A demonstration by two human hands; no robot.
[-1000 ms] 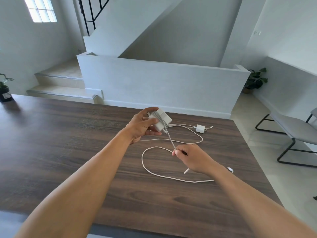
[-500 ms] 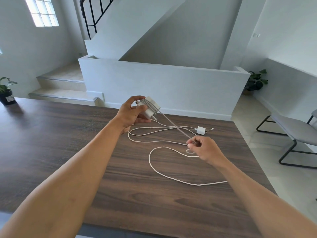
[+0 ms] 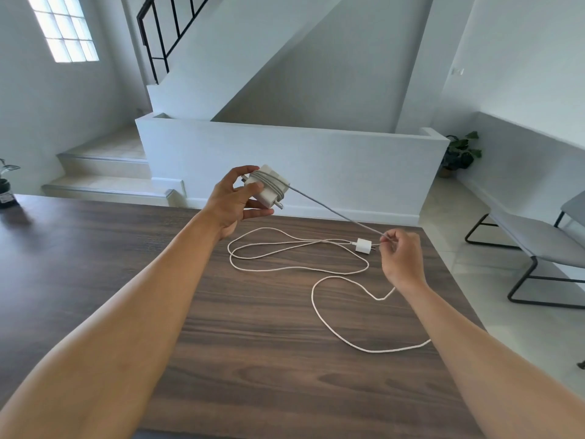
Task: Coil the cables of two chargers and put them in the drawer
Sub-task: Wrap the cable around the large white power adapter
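Note:
My left hand [image 3: 232, 201] holds a large white charger brick [image 3: 268, 186] above the far part of the table, with several turns of grey cable wound around it. That cable [image 3: 332, 209] runs taut down to my right hand [image 3: 400, 256], which pinches it between thumb and fingers. From my right hand the rest of the cable [image 3: 319, 315] drops in a loose white loop onto the table. A small white charger [image 3: 362, 245] lies on the wood just left of my right hand, its own cable [image 3: 269, 267] spread in loose loops. No drawer is in view.
The dark wooden table [image 3: 158, 280] ends at its right edge near my right forearm. Grey chairs with black frames [image 3: 531, 245] stand on the floor to the right. A potted plant [image 3: 4, 188] sits at the table's far left corner. A low white wall lies beyond the table.
My right hand has moved right and away from me, drawing the cable taut. My left hand has raised and turned the brick, and more cable is wound on it.

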